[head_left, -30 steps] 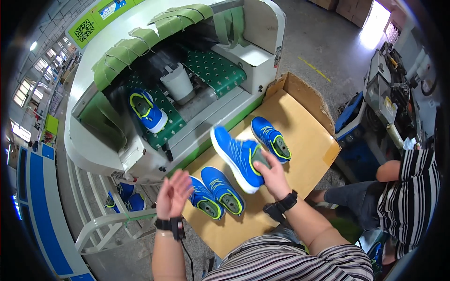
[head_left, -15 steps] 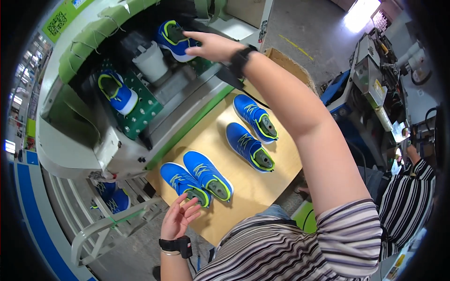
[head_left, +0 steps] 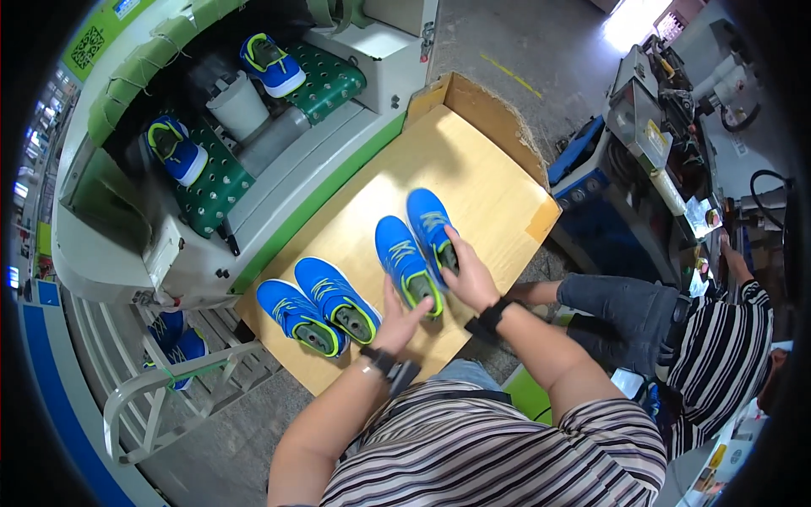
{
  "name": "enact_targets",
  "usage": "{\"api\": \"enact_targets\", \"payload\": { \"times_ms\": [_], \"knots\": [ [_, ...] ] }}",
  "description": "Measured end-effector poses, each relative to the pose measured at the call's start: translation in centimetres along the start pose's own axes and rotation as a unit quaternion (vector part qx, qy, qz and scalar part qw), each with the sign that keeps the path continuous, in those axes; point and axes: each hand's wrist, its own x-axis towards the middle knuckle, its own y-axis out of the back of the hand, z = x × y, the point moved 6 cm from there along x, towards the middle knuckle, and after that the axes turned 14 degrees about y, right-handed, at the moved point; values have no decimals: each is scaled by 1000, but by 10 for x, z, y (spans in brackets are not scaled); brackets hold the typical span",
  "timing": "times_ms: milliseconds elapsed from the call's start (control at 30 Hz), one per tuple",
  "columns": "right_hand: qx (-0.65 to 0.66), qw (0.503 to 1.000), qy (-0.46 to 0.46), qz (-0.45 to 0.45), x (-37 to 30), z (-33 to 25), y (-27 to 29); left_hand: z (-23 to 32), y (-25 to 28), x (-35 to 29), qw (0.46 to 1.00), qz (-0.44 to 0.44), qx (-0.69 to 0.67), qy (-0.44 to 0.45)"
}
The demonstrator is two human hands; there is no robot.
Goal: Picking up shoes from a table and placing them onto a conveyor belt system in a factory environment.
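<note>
Two blue shoes with lime-green collars and dark green lasts inside stand side by side on the wooden tabletop, toes away from me. My left hand is closed round the heel of the left shoe, fingers along its outer side and thumb over the collar. On the right shoe my right hand grips the heel and collar, fingers at its opening. To the left a second matching pair, a left shoe and a right shoe, rests on the tabletop untouched.
Beyond the tabletop, a machine holds a blue shoe and another blue shoe on perforated green plates. Cardboard edges the far right. A metal rack with more shoes stands left. A co-worker works at right.
My right hand has come back from the shoe in the machine to the right-hand pair. My left hand has moved right from the left pair. The gripped shoes sit slightly nearer me.
</note>
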Motion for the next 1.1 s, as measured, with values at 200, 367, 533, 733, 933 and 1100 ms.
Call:
{"api": "enact_targets", "payload": {
  "times_ms": [200, 367, 533, 733, 933, 1100],
  "knots": [
    [-39, 997, -71, 5, -81, -17, 8, -8, -12, 11, 969, 207, 131, -42],
    [41, 990, -122, 63, -103, -1, 0, 66, 22, -21, 951, -89, -279, 95],
    [78, 984, -154, 46, -101, 8, -4, 204, 76, -99, 973, 91, -191, -88],
    [362, 903, -196, 122, -46, 6, -4, 267, 199, -74, 911, 377, -2, -165],
    [334, 931, 13, 149, 112, -81, 43, 287, 197, -48, 850, 489, 95, -173],
    [95, 973, 130, 165, 266, -122, 28, 302, 218, -30, 823, 519, 110, -206]
  ]
}}
